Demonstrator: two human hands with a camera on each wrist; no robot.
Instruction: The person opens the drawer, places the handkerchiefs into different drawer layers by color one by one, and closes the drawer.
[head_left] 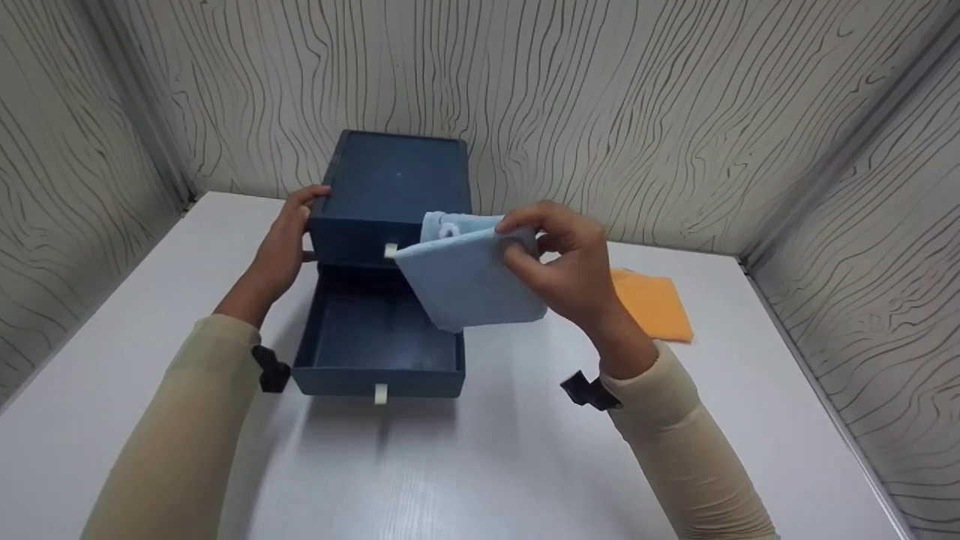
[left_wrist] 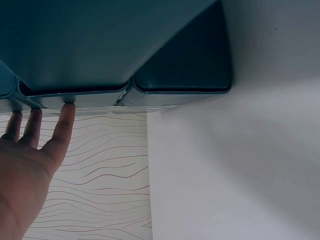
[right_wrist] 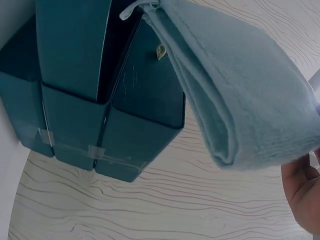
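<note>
My right hand [head_left: 566, 259] pinches a folded light blue towel [head_left: 476, 281] between thumb and fingers. The towel hangs over the right side of a pulled-out drawer [head_left: 379, 381], in front of the dark blue drawer cabinet [head_left: 401, 176]. In the right wrist view, the folded layers of the towel [right_wrist: 240, 85] and a small loop at its corner show. My left hand [head_left: 281, 244] rests against the cabinet's left side. The left wrist view shows its straight fingers [left_wrist: 62, 130] touching that side. Inside the drawer, the visible bottom is bare.
An orange folded cloth [head_left: 652, 306] lies on the white table [head_left: 525, 465], right of the cabinet and partly behind my right wrist. A pale tab [head_left: 391, 251] marks the closed upper drawer. Wood-grain patterned walls [head_left: 570, 97] stand behind and at both sides.
</note>
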